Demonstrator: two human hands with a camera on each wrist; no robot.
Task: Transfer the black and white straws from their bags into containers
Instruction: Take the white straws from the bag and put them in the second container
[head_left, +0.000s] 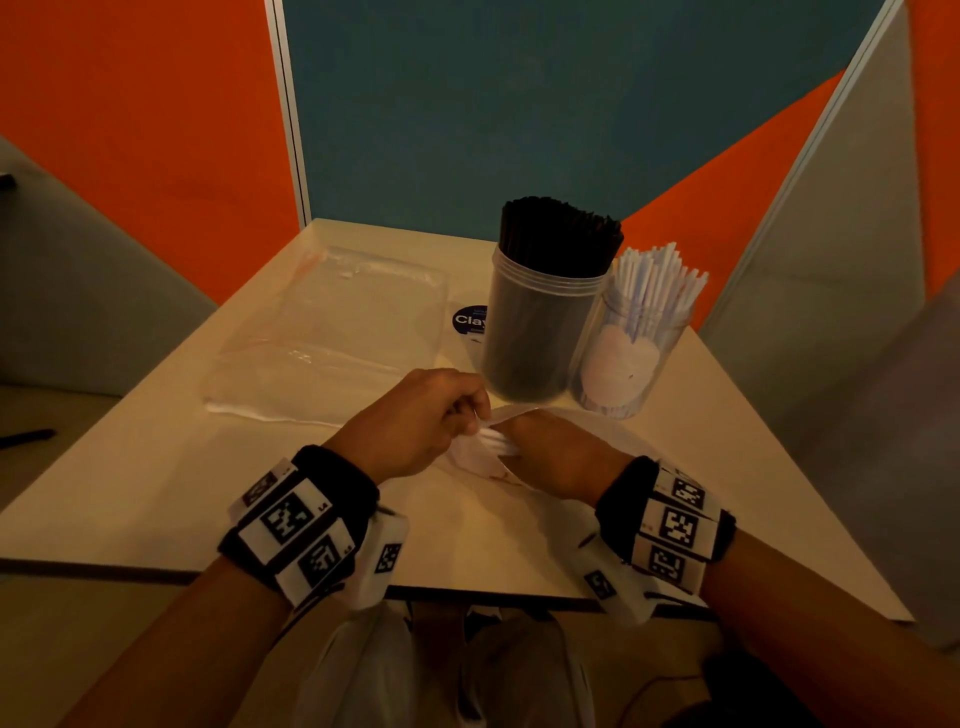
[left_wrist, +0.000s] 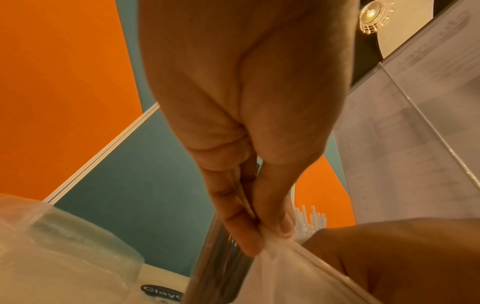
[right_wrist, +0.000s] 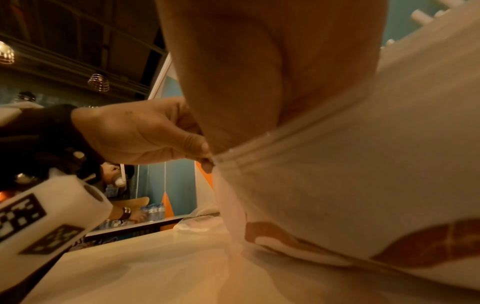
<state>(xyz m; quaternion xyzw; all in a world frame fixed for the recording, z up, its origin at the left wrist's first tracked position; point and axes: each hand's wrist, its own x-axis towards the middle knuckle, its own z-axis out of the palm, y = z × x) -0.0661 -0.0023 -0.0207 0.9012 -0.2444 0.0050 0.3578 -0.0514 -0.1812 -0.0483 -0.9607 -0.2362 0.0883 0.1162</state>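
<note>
A clear jar packed with black straws (head_left: 550, 291) stands at the back of the table, and a smaller clear jar of white straws (head_left: 641, 322) stands right beside it. Just in front of the jars both hands hold a thin, limp plastic bag (head_left: 480, 457) with orange print. My left hand (head_left: 470, 415) pinches the bag's ridged top edge (left_wrist: 275, 236) between thumb and fingers. My right hand (head_left: 524, 434) grips the same edge from the other side, and the bag (right_wrist: 337, 174) drapes below its palm. I see no straws inside this bag.
A flat, empty clear bag (head_left: 337, 332) lies on the left half of the table (head_left: 156, 493). A round dark sticker (head_left: 470, 319) sits left of the black jar. Orange and teal partition panels close in the back and sides. Another person stands far off in the right wrist view.
</note>
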